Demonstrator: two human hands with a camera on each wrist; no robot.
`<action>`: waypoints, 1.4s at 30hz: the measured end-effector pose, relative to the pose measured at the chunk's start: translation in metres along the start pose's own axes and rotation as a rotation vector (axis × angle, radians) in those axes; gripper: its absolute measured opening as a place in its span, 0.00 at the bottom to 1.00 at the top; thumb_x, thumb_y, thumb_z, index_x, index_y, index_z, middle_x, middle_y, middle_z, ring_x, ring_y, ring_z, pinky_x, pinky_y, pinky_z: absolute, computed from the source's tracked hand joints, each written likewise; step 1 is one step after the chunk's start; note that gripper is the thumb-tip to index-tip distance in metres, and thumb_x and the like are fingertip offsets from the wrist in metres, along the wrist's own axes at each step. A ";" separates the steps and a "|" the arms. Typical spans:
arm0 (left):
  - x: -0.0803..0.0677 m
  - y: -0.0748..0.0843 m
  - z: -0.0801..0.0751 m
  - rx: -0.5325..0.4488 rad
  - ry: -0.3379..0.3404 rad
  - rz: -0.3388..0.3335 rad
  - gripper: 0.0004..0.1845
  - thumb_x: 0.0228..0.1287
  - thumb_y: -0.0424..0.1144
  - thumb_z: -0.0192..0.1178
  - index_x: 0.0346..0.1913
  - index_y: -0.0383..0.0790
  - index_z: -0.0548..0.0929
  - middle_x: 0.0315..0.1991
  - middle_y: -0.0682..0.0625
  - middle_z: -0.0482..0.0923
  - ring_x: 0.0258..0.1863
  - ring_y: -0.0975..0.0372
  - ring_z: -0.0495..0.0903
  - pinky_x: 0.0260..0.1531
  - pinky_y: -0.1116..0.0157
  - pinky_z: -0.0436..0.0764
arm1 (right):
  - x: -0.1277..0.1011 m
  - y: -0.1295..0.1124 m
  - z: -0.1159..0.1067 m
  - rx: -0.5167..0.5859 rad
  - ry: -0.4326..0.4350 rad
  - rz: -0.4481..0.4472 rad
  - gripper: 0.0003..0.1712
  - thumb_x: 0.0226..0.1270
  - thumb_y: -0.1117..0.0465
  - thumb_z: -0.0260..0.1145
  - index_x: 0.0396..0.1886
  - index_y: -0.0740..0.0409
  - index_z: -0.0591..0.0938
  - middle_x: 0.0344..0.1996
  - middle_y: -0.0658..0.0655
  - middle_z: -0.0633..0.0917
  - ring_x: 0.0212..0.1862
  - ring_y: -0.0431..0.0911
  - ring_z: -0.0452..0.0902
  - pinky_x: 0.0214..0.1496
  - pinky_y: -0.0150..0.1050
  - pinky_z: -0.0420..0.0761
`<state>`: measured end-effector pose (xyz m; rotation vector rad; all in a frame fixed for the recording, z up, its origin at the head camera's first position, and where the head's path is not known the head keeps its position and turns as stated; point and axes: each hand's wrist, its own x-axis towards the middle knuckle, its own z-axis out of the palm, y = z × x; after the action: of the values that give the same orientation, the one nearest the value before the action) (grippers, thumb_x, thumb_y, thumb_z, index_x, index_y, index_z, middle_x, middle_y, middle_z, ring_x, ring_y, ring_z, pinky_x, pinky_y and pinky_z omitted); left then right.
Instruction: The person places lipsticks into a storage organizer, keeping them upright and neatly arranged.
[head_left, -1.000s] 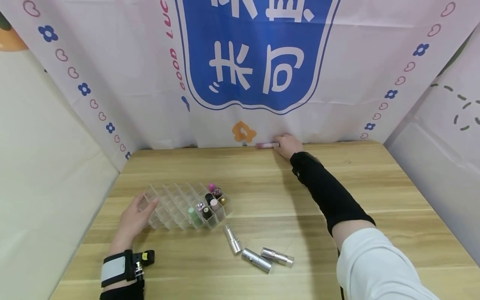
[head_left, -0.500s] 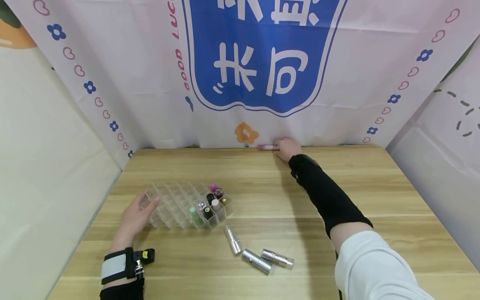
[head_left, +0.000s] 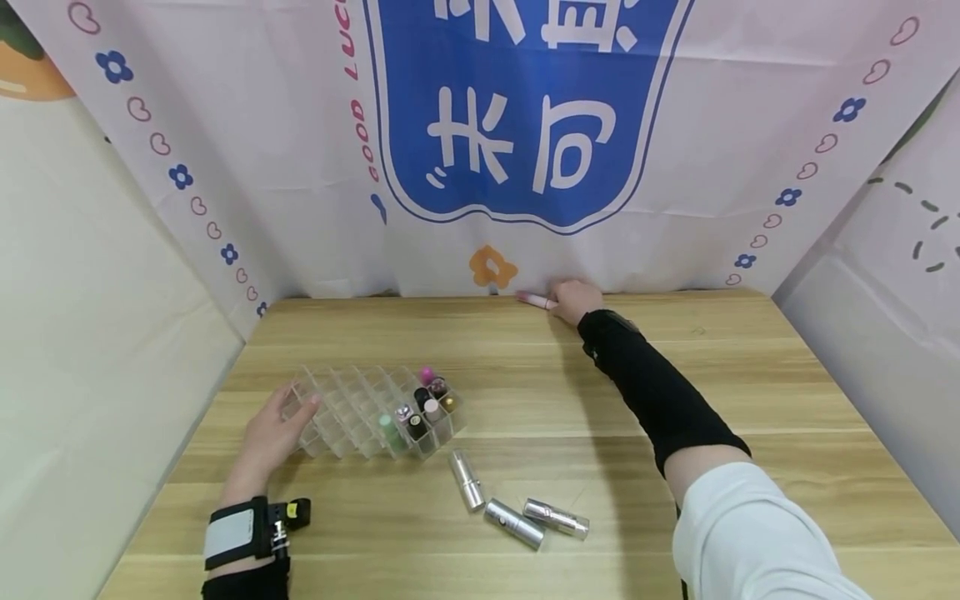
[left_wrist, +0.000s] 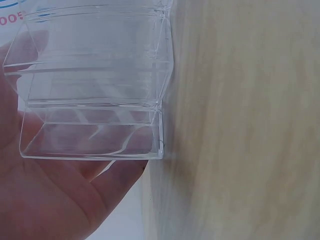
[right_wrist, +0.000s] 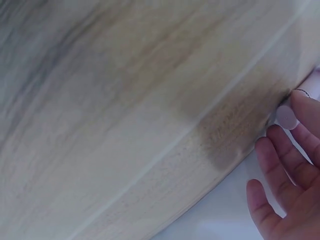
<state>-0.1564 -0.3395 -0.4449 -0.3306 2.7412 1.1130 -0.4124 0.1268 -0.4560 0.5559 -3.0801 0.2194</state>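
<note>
My left hand (head_left: 273,429) grips the left end of a clear plastic lipstick organizer (head_left: 341,412), thumb over its top rim. In the left wrist view, fingers (left_wrist: 117,187) reach around the organizer's clear end cells (left_wrist: 95,132). Several capped tubes, among them a mint-green one (head_left: 388,429) and a pink-capped one (head_left: 432,408), stand in its right-hand cells. At the table's far edge, my right hand (head_left: 576,300) pinches a slim pink lipstick tube (head_left: 536,300). The right wrist view shows the tube's round pale end (right_wrist: 287,117) by the thumb, the other fingers loosely spread.
Three silver lipstick tubes lie on the wooden table (head_left: 712,400) in front of the organizer: one near its corner (head_left: 467,481), another (head_left: 514,523) and a third (head_left: 557,518) close together. A printed cloth (head_left: 315,208) hangs along the back edge, with pale walls at both sides.
The pink lipstick tube has turned slightly, its right end now nearer the front, and the right hand has shifted a little. The left hand and organizer stay put.
</note>
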 end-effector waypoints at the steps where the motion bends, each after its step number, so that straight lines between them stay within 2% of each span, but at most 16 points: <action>1: 0.000 0.000 0.001 -0.003 0.000 0.000 0.48 0.71 0.68 0.40 0.78 0.35 0.42 0.76 0.27 0.47 0.73 0.30 0.49 0.67 0.31 0.55 | -0.001 0.000 0.000 0.003 -0.001 -0.003 0.06 0.61 0.58 0.67 0.33 0.54 0.87 0.36 0.56 0.88 0.40 0.52 0.83 0.43 0.49 0.82; 7: 0.000 -0.001 0.006 -0.014 0.005 0.000 0.48 0.70 0.69 0.41 0.79 0.38 0.42 0.76 0.28 0.46 0.73 0.31 0.50 0.67 0.32 0.56 | -0.008 0.002 -0.002 0.017 -0.002 0.006 0.10 0.66 0.55 0.64 0.34 0.54 0.88 0.36 0.57 0.88 0.40 0.53 0.83 0.43 0.50 0.82; 14: -0.001 -0.001 0.002 0.004 0.010 0.002 0.49 0.71 0.68 0.40 0.78 0.34 0.42 0.76 0.26 0.45 0.73 0.30 0.48 0.68 0.31 0.54 | -0.009 -0.004 -0.008 0.094 0.032 -0.035 0.14 0.69 0.51 0.64 0.39 0.55 0.89 0.38 0.58 0.89 0.42 0.54 0.84 0.47 0.50 0.83; 18: 0.000 -0.002 0.001 0.008 0.009 -0.004 0.49 0.71 0.68 0.40 0.78 0.35 0.42 0.76 0.27 0.46 0.73 0.30 0.48 0.68 0.32 0.55 | -0.010 -0.005 -0.013 0.189 0.003 -0.012 0.15 0.67 0.51 0.65 0.41 0.58 0.88 0.40 0.58 0.89 0.45 0.54 0.84 0.52 0.49 0.81; 22: 0.001 -0.002 0.001 0.006 0.003 -0.012 0.48 0.72 0.68 0.39 0.78 0.35 0.42 0.76 0.27 0.44 0.73 0.30 0.48 0.67 0.31 0.55 | -0.013 -0.006 -0.017 0.329 -0.047 0.026 0.17 0.66 0.51 0.66 0.44 0.59 0.87 0.44 0.59 0.88 0.48 0.53 0.82 0.56 0.48 0.79; 25: 0.001 -0.001 0.001 0.000 0.001 -0.016 0.48 0.71 0.68 0.39 0.78 0.36 0.42 0.76 0.27 0.44 0.73 0.30 0.47 0.68 0.31 0.54 | -0.017 -0.009 -0.022 0.375 -0.047 0.017 0.17 0.67 0.52 0.65 0.45 0.61 0.86 0.44 0.60 0.88 0.47 0.53 0.81 0.56 0.49 0.79; 30: 0.001 -0.001 0.001 0.001 -0.001 -0.016 0.48 0.71 0.68 0.39 0.78 0.35 0.41 0.76 0.27 0.43 0.73 0.30 0.46 0.68 0.31 0.53 | -0.029 -0.019 -0.031 0.366 -0.014 -0.001 0.17 0.67 0.52 0.63 0.45 0.60 0.86 0.44 0.61 0.88 0.45 0.52 0.81 0.54 0.48 0.79; 38: 0.001 0.000 0.002 -0.010 0.009 -0.006 0.48 0.70 0.69 0.39 0.79 0.38 0.42 0.77 0.28 0.44 0.73 0.31 0.49 0.66 0.31 0.56 | -0.043 -0.033 -0.039 0.332 0.012 -0.023 0.19 0.68 0.50 0.61 0.48 0.58 0.87 0.48 0.59 0.88 0.53 0.52 0.82 0.59 0.47 0.78; 42: 0.001 0.001 0.002 -0.019 0.013 -0.002 0.49 0.70 0.69 0.39 0.79 0.37 0.42 0.77 0.28 0.45 0.73 0.31 0.50 0.66 0.31 0.56 | -0.051 -0.047 -0.046 0.368 0.021 -0.044 0.18 0.66 0.51 0.61 0.45 0.57 0.87 0.44 0.57 0.88 0.48 0.50 0.81 0.56 0.46 0.78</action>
<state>-0.1573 -0.3371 -0.4461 -0.3449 2.7425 1.1406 -0.3492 0.1068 -0.4054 0.6205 -3.0149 0.7950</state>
